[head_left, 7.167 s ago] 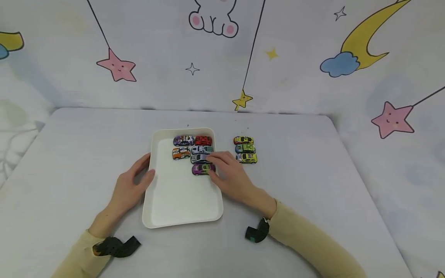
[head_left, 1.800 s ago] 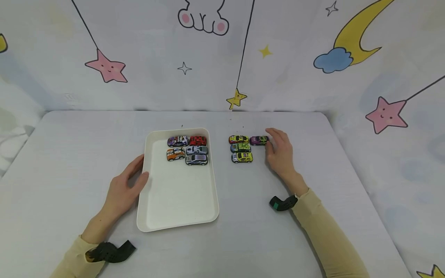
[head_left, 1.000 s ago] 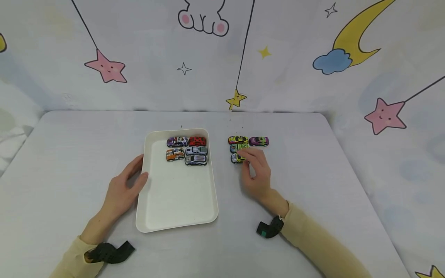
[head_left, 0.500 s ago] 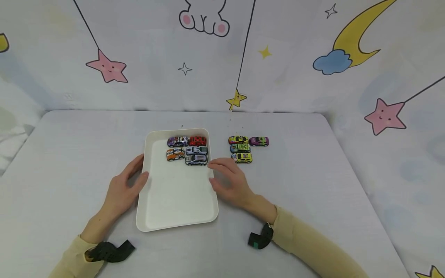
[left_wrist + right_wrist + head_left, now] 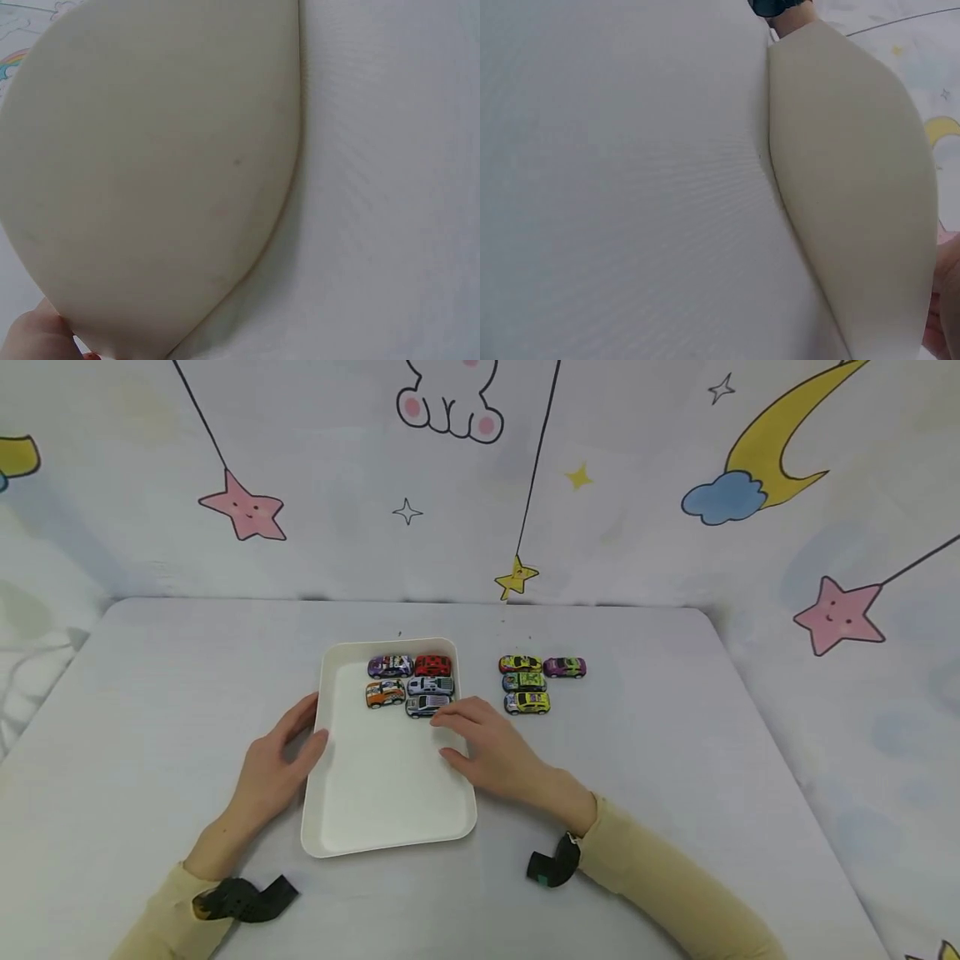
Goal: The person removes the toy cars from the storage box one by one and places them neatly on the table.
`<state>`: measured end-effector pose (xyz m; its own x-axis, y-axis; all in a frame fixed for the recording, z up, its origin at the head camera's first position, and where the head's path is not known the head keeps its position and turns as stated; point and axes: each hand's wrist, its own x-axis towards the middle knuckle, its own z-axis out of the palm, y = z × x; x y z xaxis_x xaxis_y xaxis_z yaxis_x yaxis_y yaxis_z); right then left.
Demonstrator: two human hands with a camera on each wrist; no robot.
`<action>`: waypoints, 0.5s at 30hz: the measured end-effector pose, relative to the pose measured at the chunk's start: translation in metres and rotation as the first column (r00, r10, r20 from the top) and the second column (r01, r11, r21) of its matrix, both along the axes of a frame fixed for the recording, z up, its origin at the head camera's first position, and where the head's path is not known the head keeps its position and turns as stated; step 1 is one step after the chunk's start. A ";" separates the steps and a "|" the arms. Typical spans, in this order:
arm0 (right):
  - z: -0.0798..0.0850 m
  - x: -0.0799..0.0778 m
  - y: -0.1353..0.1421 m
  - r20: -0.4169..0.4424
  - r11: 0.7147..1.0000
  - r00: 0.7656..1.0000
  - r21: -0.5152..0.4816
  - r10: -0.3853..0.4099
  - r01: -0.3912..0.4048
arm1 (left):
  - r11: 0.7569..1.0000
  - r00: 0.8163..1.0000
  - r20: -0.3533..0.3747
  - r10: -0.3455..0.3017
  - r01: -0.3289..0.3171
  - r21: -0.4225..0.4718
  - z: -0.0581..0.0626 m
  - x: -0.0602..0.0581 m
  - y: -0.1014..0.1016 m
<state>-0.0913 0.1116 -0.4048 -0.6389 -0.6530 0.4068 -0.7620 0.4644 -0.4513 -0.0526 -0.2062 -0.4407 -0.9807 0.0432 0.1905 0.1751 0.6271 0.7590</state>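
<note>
A white tray (image 5: 382,785) lies on the table with several small toy cars in its far part. They are a purple-white car (image 5: 391,666), a red car (image 5: 432,666), an orange car (image 5: 386,693), a pale blue car (image 5: 431,686) and a silver car (image 5: 424,706). My left hand (image 5: 273,768) holds the tray's left side, thumb at the rim and fingers outside. My right hand (image 5: 495,752) reaches over the right rim, fingers apart; its fingertips overlap the silver car's near right end. In the left wrist view, the tray (image 5: 150,165) hides most of the hand.
Right of the tray, a yellow-red car (image 5: 520,664), a green car (image 5: 523,682) and a yellow car (image 5: 527,702) form a column. A purple-green car (image 5: 565,667) sits beside the farthest one. A patterned wall (image 5: 337,527) stands behind the table (image 5: 652,710).
The purple-green car went from the tray to the table with my right hand. That hand then passed over the yellow car and came left over the tray rim. My left hand stays put.
</note>
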 end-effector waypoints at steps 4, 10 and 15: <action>0.006 -0.002 -0.004 0.031 0.989 0.999 0.141 0.037 -0.041 | 1.000 1.000 0.004 0.000 0.000 0.000 0.000 0.000 -0.001; 0.016 -0.011 -0.010 0.028 0.954 0.999 0.299 0.015 -0.023 | 1.000 1.000 -0.004 0.001 -0.001 -0.003 0.000 0.000 0.000; 0.016 -0.014 -0.016 0.018 0.940 0.999 0.338 0.043 -0.047 | 1.000 1.000 0.000 -0.003 0.003 0.002 0.000 0.000 -0.001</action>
<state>-0.1055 0.0956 -0.3888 -0.6086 -0.7791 0.1504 -0.7819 0.5564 -0.2813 -0.0528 -0.2067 -0.4408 -0.9807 0.0453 0.1904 0.1765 0.6248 0.7605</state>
